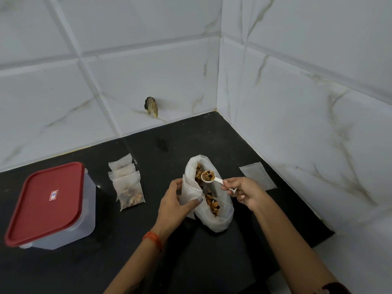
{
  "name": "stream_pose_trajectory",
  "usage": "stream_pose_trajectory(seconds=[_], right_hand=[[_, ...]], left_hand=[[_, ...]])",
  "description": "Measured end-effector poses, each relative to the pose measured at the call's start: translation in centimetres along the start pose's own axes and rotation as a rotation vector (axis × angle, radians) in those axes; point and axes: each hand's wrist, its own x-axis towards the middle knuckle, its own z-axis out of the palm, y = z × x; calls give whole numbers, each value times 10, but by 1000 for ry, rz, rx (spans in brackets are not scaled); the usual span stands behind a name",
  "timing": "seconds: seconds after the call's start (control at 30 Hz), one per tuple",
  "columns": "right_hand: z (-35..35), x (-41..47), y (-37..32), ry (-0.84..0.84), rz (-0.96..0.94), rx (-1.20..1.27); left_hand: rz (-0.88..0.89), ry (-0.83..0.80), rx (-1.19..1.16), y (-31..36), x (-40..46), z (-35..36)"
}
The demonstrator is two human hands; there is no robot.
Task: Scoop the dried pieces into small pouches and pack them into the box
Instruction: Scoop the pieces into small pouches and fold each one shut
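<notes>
- White tiled walls meet in a corner behind a black desk (148, 240)
- On the desk stands a big white bag (222, 217), open at the top, with dried pieces (212, 203) inside
- The left hand (176, 206) holds a small empty pouch (189, 193) right at the bag's left edge; its fingers (196, 201) pinch the pouch
- The right hand (246, 193) holds a little white spoon (209, 177) over the open bag; its fingers (226, 183) pinch the handle
- The spoon is full of dried pieces, so the step now looks like filling this pouch
- Next, the spoon should go to the pouch's mouth and tip slowly, and the left hand needs to keep the mouth open so nothing spills
- Three filled pouches (129, 189) lie in a pile left of the bag, between it and the box (70, 219)
- The box sits at the far left with its red lid (45, 202) on, so the lid must come off before packing
- One flat empty pouch (257, 176) lies to the right, near the wall
</notes>
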Motion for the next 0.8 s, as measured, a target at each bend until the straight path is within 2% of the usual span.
stream_pose_trajectory(seconds=[0.17,0.27,0.37,0.47,0.53,0.63,0.8], right_hand=[[5,-29,-10,-55,-116,-13],[13,-46,-16,-92,-223,-125],[24,-55,-18,-30,-389,-377],[32,-56,-14,101,-671,-849],[35,-56,-11,157,-818,-1033],[35,-55,-11,196,-933,-1062],[30,-49,-9,202,-983,-1042]], left_hand=[[44,-3,63,1,2,-2],[66,9,90,2,3,-3],[90,22,100,3,3,-3],[108,35,113,3,1,-3],[116,46,115,4,0,-3],[131,58,103,7,-3,-4],[112,65,82,7,-4,-4]])
